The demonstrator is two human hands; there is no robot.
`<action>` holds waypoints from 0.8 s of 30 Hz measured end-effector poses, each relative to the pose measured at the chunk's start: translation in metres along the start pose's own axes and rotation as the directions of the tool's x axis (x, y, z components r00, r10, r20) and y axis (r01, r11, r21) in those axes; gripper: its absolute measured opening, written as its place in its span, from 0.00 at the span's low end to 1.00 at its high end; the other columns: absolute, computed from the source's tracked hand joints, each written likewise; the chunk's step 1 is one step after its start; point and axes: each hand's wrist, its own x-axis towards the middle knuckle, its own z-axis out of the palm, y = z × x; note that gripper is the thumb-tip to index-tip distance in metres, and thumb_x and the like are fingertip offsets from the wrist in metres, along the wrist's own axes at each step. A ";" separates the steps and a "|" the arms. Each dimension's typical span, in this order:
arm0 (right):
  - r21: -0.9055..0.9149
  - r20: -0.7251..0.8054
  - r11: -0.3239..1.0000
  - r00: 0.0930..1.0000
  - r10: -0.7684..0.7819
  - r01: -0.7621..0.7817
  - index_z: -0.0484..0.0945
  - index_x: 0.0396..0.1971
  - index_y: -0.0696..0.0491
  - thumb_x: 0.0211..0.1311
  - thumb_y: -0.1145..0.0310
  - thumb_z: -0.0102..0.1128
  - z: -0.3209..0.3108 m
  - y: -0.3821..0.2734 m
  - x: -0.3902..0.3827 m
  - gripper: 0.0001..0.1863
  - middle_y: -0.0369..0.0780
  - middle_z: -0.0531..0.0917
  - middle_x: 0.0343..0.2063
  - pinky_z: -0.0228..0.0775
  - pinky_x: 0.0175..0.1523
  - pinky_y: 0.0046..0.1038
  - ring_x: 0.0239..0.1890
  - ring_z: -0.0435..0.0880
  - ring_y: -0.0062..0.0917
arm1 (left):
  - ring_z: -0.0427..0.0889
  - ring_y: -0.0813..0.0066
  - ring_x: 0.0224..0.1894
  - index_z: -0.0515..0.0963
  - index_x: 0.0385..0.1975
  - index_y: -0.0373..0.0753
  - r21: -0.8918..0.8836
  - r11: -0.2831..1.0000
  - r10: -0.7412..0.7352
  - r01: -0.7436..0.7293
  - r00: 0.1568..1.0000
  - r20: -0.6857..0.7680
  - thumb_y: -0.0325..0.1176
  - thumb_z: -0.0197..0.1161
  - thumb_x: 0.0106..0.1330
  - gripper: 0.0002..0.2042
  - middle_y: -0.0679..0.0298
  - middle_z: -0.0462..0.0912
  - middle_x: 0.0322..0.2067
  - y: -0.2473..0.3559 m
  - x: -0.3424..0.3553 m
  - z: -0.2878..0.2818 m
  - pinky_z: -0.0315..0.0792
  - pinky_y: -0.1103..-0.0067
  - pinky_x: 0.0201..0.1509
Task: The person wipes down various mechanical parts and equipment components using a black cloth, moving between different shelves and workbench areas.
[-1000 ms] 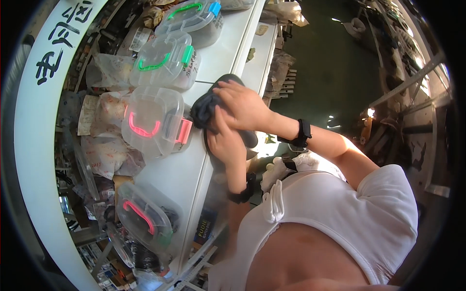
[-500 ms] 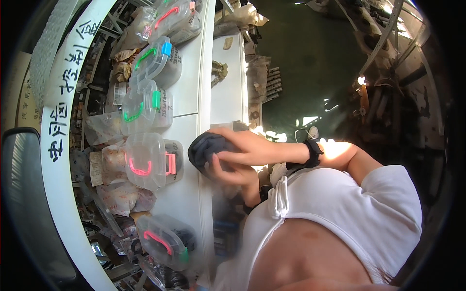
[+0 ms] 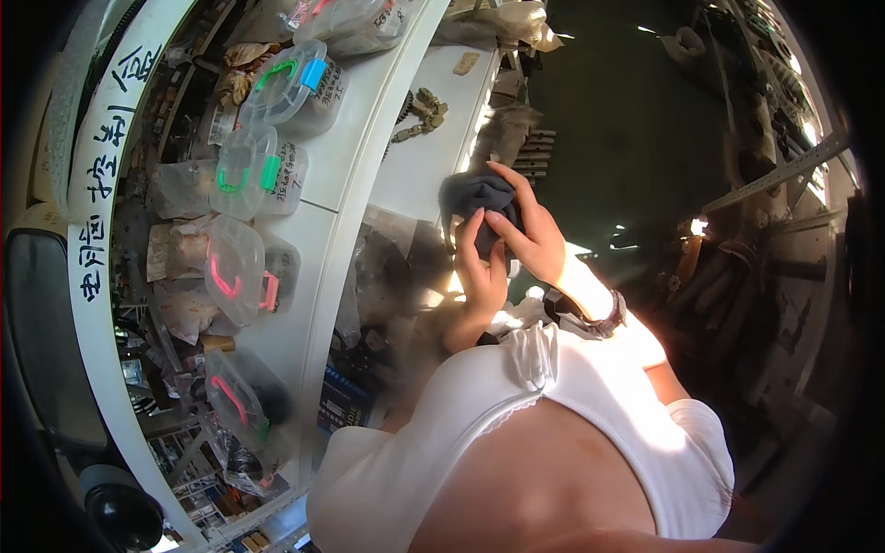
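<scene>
A bundled dark grey cloth (image 3: 477, 192) is held up between my two hands, off the edge of the white shelf. My left hand (image 3: 481, 278) pinches its near side with fingertips and thumb. On the right, my right hand (image 3: 539, 241) wraps round the cloth, its fingers reaching over the far edge and its thumb pressing the near side. A dark band (image 3: 590, 323) circles my right wrist. The underside of the cloth is hidden, and I cannot tell whether anything is wrapped in it.
Clear plastic boxes with coloured handles, such as a pink-handled box (image 3: 241, 270) and a green-handled box (image 3: 253, 175), line the white shelf (image 3: 293, 249) on my left. A metal chain-like part (image 3: 421, 114) lies on a lower white surface. Metal racking (image 3: 774, 170) stands at right.
Both hands have moved away from the pink-handled box and the shelf edge, carrying the cloth to the right and farther out. The view has shifted too.
</scene>
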 end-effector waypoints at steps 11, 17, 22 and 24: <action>0.094 0.317 0.994 0.948 0.016 -0.049 0.51 0.60 0.50 0.58 0.72 0.53 0.037 0.022 0.017 0.31 0.43 0.74 0.41 0.64 0.46 0.21 0.42 0.72 0.22 | 0.66 0.61 0.53 0.62 0.52 0.31 0.173 0.947 -0.257 0.272 0.961 -0.101 0.22 0.56 0.55 0.23 0.53 0.67 0.51 0.007 -0.023 -0.054 0.58 0.71 0.58; 0.054 0.222 0.997 0.972 -0.074 0.064 0.54 0.59 0.52 0.51 0.78 0.58 0.070 0.021 0.014 0.34 0.44 0.76 0.40 0.65 0.45 0.22 0.41 0.75 0.23 | 0.72 0.63 0.47 0.66 0.49 0.30 0.213 0.924 -0.259 0.318 0.930 -0.262 0.23 0.59 0.54 0.21 0.52 0.71 0.48 0.014 -0.019 -0.080 0.65 0.74 0.51; -0.035 0.070 0.991 0.989 -0.130 0.132 0.61 0.54 0.54 0.48 0.79 0.61 0.091 0.028 0.007 0.31 0.41 0.78 0.34 0.67 0.42 0.20 0.37 0.76 0.21 | 0.78 0.67 0.33 0.73 0.39 0.32 0.201 0.905 -0.314 0.374 0.908 -0.278 0.27 0.62 0.53 0.14 0.54 0.79 0.31 0.008 -0.019 -0.096 0.70 0.76 0.40; -0.073 -0.013 0.974 0.977 -0.215 0.213 0.66 0.50 0.55 0.47 0.80 0.61 0.099 0.025 0.010 0.27 0.40 0.78 0.32 0.67 0.41 0.18 0.35 0.76 0.19 | 0.78 0.68 0.33 0.73 0.38 0.32 0.216 0.898 -0.329 0.383 0.911 -0.249 0.27 0.61 0.53 0.13 0.54 0.79 0.31 0.005 -0.020 -0.100 0.70 0.76 0.39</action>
